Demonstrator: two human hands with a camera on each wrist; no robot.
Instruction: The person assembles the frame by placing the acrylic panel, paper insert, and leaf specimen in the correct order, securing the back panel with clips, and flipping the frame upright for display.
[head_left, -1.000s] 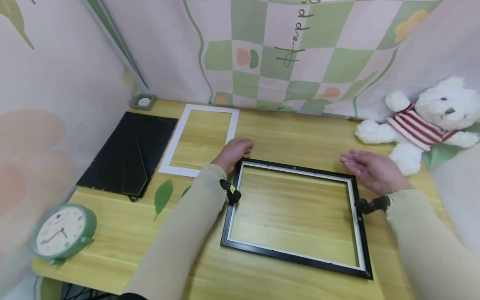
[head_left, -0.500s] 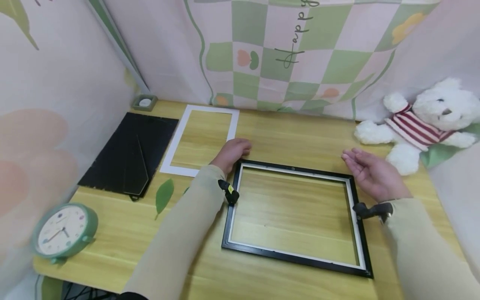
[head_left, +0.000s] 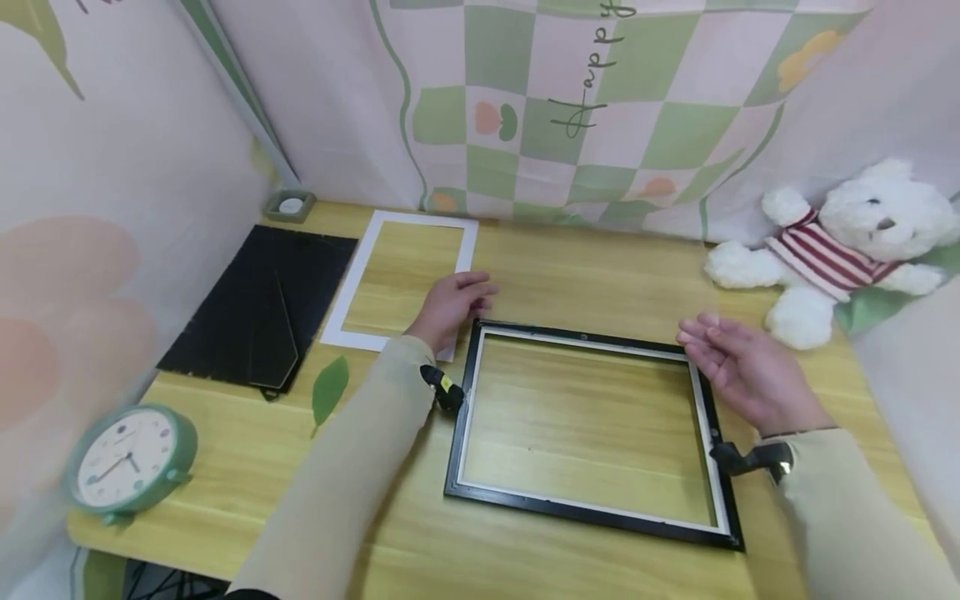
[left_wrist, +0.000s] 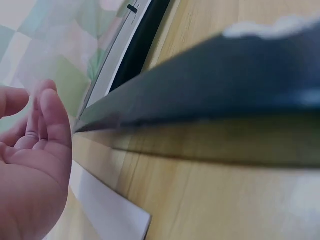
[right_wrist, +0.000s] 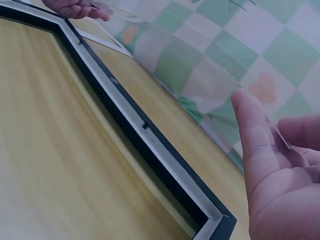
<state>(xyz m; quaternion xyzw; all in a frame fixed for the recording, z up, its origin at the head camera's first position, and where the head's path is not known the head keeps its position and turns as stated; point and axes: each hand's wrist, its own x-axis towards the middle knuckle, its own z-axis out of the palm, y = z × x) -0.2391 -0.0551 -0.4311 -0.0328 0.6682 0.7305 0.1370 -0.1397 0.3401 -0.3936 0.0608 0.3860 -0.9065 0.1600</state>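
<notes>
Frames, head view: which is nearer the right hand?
The black frame, with pale inner lip; the white frame lies farther left, partly hidden by the left hand.

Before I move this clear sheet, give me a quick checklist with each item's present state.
1. Right grip on the clear sheet: ok; thumb and fingers pinch its edge.
2. Left grip on the sheet: cannot tell; it is at the far end, but firm contact is unclear.
3. Black frame flat on the table: ok.
4. White mat apart from the frame: ok; it lies to the left.
5. Frame opening free of specks: cannot tell; a dark speck shows there, perhaps only a mark in the wood.
6. Sheet free of smudges: cannot tell from these views.
</notes>
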